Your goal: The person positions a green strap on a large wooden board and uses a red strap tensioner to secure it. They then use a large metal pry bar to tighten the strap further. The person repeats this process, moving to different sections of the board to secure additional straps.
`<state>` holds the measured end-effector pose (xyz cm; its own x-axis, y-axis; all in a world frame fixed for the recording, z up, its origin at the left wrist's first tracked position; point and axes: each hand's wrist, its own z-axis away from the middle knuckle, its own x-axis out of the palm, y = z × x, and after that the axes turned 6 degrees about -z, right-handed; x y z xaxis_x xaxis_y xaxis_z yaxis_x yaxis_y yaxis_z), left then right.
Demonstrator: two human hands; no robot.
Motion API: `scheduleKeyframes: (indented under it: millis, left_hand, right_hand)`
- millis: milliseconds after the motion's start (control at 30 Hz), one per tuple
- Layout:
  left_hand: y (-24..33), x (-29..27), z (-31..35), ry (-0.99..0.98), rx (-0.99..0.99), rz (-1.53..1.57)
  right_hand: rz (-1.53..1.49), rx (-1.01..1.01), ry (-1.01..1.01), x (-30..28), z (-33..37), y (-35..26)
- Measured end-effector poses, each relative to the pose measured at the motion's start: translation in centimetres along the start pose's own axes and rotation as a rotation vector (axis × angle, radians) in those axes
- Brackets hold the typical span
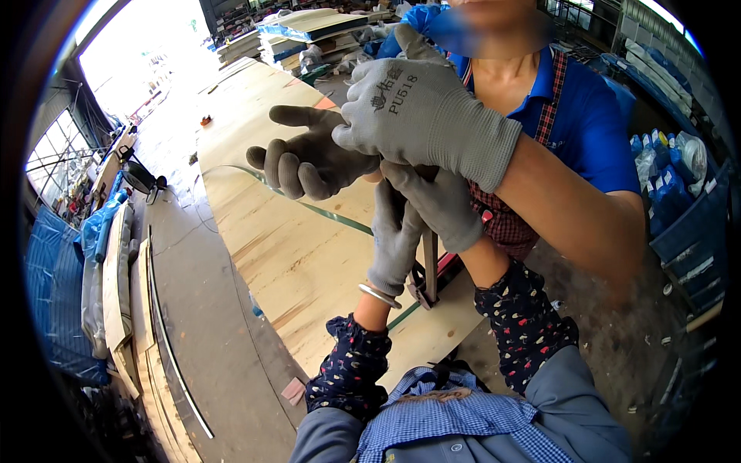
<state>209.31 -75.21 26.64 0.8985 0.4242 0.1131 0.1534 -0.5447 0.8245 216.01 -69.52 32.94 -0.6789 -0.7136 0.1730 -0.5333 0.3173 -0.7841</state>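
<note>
Left hand (pixel 395 231), grey-gloved, fingers up, grip closed around the green strap (pixel 340 214) over the plywood sheet (pixel 285 255). Right hand (pixel 441 204), grey-gloved, grip state cannot be told. Co-worker's dark-gloved hand (pixel 309 158) and light-grey-gloved hand (pixel 421 116) clasp them from the far side.

one head-worn fisheye looks down, close over the hands; rim perhaps vignetted.

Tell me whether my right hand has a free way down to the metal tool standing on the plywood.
Probably yes: the right hand hangs just above the metal tool, with nothing between; the co-worker's gloved hands sit higher up.
</note>
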Motion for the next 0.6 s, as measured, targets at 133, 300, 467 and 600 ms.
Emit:
scheduleKeyframes:
  millis: [133,300,467,600]
  left_hand:
    - [-0.7,-0.2,0.7,-0.102,0.028,-0.077]
    - [-2.1,1.2,2.5,0.084,0.065,-0.472]
    - [-3.4,1.9,2.6,0.185,0.023,-0.520]
    - [-3.4,1.8,1.6,0.244,0.161,-0.430]
  right_hand:
    - [0.047,0.074,-0.066,-0.9,-0.2,-0.2]
    - [0.135,0.148,-0.053,-0.3,0.0,-0.6]
    - [0.186,-0.010,-0.012,0.7,-0.4,0.2]
    - [0.091,0.029,-0.096,1.0,-1.4,0.5]
